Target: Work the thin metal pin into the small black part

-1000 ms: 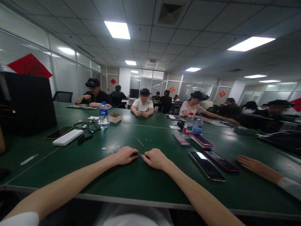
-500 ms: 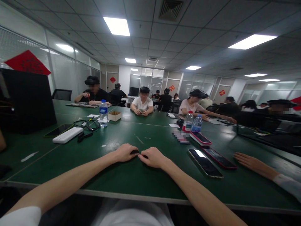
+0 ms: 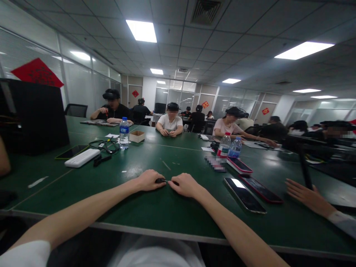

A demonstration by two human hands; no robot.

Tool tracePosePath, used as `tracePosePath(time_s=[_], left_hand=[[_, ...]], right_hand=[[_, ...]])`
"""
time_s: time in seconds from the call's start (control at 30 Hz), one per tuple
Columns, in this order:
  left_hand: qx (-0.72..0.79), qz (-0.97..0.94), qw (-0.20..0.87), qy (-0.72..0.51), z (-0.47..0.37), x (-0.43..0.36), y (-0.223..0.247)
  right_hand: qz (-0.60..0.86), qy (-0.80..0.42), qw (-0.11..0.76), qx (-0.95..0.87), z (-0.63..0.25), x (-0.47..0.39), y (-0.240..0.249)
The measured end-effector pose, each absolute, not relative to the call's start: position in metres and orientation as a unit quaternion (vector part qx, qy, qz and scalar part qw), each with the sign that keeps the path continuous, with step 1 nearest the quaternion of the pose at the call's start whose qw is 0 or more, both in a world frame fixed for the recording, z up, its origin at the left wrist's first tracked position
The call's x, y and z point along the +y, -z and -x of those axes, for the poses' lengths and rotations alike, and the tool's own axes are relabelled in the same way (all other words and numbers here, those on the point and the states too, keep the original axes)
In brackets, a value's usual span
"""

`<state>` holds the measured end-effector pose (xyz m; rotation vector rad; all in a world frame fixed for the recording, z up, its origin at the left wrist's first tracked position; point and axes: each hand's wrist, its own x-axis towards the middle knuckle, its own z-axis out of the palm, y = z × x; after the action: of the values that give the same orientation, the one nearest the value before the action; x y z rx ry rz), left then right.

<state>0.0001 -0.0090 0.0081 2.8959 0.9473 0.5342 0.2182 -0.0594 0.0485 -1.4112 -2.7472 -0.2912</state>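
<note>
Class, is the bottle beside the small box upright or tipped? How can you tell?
Upright: the bottle stands on the green table, blue cap at the top.

Your left forearm (image 3: 91, 205) extends from the lower left of the frame, your right forearm (image 3: 230, 220) from the lower right. Below the frame's centre, your left hand (image 3: 151, 180) and right hand (image 3: 185, 184) face each other, backs up, both curled, close together but apart.

No readable text, markings on red diamond signs (image 3: 37, 73) and bottle labels (image 3: 124, 130) unclear
</note>
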Motion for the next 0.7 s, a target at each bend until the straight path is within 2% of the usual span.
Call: tracePosePath(time_s=[0.7], left_hand=[[0.299,-0.938,0.025,-0.174,-0.0006,-0.0089,-0.0073]], right_hand=[[0.472,0.100,0.014,-0.876,-0.2190,-0.0595,-0.0467]])
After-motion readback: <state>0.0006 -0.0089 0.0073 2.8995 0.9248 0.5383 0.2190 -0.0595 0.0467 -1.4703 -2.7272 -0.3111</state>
